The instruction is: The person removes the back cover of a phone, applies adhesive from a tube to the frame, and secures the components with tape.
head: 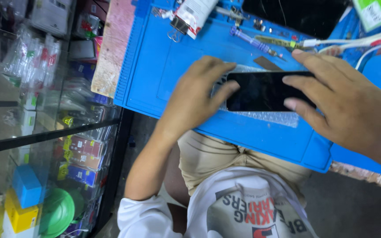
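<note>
A black smartphone point(261, 90) lies screen-up on a piece of bubble wrap point(270, 117) on a blue silicone work mat point(164, 66). My left hand point(195, 97) grips the phone's left end, thumb and fingers wrapped round its edge. My right hand point(345, 101) rests over the phone's right end, with fingertips pressing on the dark screen. Both hands touch the phone, which stays flat on the mat.
A purple-handled screwdriver point(254, 42), a white tube with a binder clip point(190, 15) and white cables point(358, 42) lie at the mat's far side. A glass display case point(45, 132) with packaged goods stands to the left. The wooden bench edge point(111, 48) borders the mat.
</note>
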